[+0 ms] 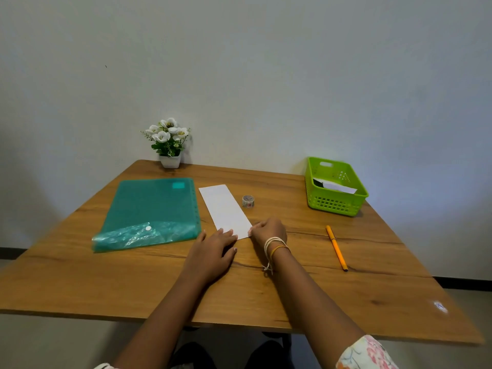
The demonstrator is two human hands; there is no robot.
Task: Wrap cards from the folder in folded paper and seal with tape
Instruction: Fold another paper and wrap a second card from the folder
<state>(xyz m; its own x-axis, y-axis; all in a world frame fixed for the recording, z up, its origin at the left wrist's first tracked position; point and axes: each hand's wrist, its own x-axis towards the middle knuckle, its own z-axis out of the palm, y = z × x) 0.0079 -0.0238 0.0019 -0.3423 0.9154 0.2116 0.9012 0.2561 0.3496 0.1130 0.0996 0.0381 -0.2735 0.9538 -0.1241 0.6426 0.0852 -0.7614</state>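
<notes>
Your left hand point(215, 245) lies flat, fingers straight, pressing the near end of the folded paper point(225, 210). Your right hand point(269, 231) has its fingers curled at the paper's near right corner and seems to pinch the edge, though the fingertips are hidden. The paper is a long white strip running away from you on the table point(292, 296).

You look to be at the creasing stage; no cards are out yet. Next you must reach left to the green folder point(149, 209), just beside the paper and closed with its snap, and take the cards out. The tape roll point(248, 201) stands just right of the paper. Farther right lie a pen point(336, 247) and a green basket point(335, 187).
</notes>
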